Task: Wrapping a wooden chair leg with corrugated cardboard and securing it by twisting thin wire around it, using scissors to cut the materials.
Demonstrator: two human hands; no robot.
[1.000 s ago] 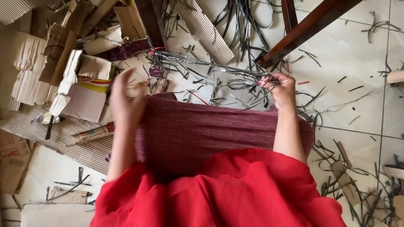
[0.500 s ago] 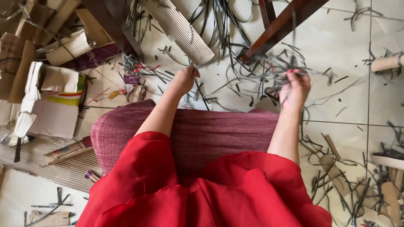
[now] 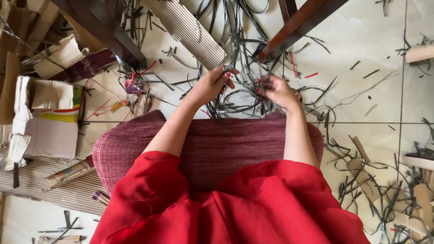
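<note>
Hands drawn together on a tangle of dark strips, above the knees.

Left hand (image 3: 211, 85) and right hand (image 3: 276, 91), wide apart half a second ago, now nearly meet; both are curled, fingers pinching the bundle of dark thin strips (image 3: 244, 83), held over the tiled floor (image 3: 361, 40) just beyond the maroon woven lap cloth (image 3: 217, 144). Judged: bundle being gathered. Corrugated cardboard (image 3: 185, 28) lies behind.

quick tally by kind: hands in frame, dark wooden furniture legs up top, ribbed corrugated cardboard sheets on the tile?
Hands: 2, left hand and right hand, both gripping a tangle of dark strips
Dark wooden legs: 3
Ribbed corrugated sheets on the tile: 1
Total: 6
</note>
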